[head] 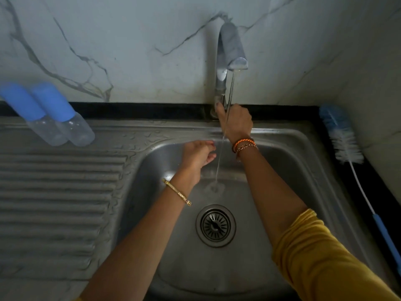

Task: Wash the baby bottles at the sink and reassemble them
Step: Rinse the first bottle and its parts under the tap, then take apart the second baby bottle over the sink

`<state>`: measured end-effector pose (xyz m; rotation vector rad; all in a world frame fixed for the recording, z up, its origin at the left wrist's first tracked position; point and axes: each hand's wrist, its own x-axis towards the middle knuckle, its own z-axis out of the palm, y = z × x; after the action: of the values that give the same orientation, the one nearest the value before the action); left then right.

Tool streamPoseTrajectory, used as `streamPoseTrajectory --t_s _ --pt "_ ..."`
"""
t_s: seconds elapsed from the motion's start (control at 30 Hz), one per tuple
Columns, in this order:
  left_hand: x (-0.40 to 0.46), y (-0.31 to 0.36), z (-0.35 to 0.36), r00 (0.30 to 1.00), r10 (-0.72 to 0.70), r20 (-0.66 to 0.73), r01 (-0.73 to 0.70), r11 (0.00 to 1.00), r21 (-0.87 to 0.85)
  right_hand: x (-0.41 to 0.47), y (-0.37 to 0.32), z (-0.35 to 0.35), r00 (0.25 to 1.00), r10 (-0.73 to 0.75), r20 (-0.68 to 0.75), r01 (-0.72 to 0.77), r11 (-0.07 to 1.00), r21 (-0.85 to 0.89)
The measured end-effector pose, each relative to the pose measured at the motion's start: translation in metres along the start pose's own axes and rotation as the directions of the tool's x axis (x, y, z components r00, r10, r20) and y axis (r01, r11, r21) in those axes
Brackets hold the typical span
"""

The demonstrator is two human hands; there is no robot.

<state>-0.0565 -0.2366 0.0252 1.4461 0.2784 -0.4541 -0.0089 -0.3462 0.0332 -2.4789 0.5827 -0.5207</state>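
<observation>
Steel sink (288, 148), ribbed drainboard (54, 192) on its left, drain (216, 225) in the basin floor. Brush (345, 140) lying along the right counter edge, bristles toward the wall, blue handle toward the viewer. Thin water stream (219, 161) falling from the tap (230, 48), passing between the two hands.

Right hand (235, 122) reaching to the tap base, fingers curled there; exact hold hidden behind the hand. Left hand (198, 156) above the basin, just left of the stream, fingers loosely curled, holding nothing.

Two bottles (54, 118) standing side by side at the drainboard's far-left corner, touching, blue caps on top, appearing tilted up-left, well apart from both hands.
</observation>
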Motion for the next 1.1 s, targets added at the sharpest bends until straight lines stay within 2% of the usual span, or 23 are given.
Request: streamPoseTrajectory --t_s 0.3,0.43,0.57,0.73,0.8,0.87,0.9,0.93,1.0,1.03,1.07,1.1 --pt "0.001 -0.008 0.003 0.999 -0.020 0.032 0.020 1.000 0.002 -0.001 0.010 0.001 0.969 0.132 0.209 -0.190 0.938 0.289" --pt "-0.005 -0.012 -0.001 0.999 0.023 0.026 -0.023 1.000 0.012 -0.026 0.024 0.002 0.943 0.112 0.313 -0.211 0.929 0.304" --pt "-0.016 -0.024 -0.014 1.000 0.029 0.000 -0.029 0.999 0.030 -0.058 0.035 -0.001 0.943 0.152 0.295 -0.249 0.912 0.326" --pt "-0.039 -0.044 -0.033 1.000 0.027 -0.016 -0.026 0.999 0.039 -0.108 0.035 -0.013 0.958 0.232 0.168 -0.275 0.908 0.316" --pt "-0.051 -0.049 -0.043 0.994 0.101 -0.035 -0.098 0.992 0.082 -0.131 0.028 -0.018 0.979 0.183 0.092 -0.201 0.940 0.276" --pt "-0.061 -0.054 -0.054 0.970 0.235 -0.070 -0.224 0.965 0.135 -0.149 0.025 -0.019 0.991 0.103 0.089 -0.119 0.974 0.194" --pt "-0.067 -0.055 -0.059 0.956 0.283 -0.082 -0.269 0.952 0.145 -0.157 0.025 -0.019 0.985 0.065 0.157 -0.083 0.990 0.110" --pt "-0.074 -0.056 -0.065 0.948 0.308 -0.081 -0.293 0.943 0.155 -0.166 0.026 -0.019 0.956 0.050 0.289 -0.056 0.998 0.011" --pt "-0.085 -0.059 -0.076 0.951 0.306 -0.047 -0.293 0.938 0.186 -0.183 0.029 -0.019 0.799 0.087 0.595 -0.007 0.991 -0.136" --pt "-0.090 -0.062 -0.082 0.958 0.285 -0.033 -0.272 0.940 0.205 -0.193 0.029 -0.019 0.731 0.100 0.675 0.016 0.986 -0.164" --pt "-0.094 -0.064 -0.089 0.965 0.262 -0.027 -0.249 0.943 0.222 -0.201 0.029 -0.020 0.710 0.097 0.698 0.021 0.987 -0.159" --pt "-0.096 -0.066 -0.096 0.969 0.243 -0.032 -0.230 0.945 0.233 -0.207 0.027 -0.019 0.721 0.083 0.688 0.011 0.991 -0.132"
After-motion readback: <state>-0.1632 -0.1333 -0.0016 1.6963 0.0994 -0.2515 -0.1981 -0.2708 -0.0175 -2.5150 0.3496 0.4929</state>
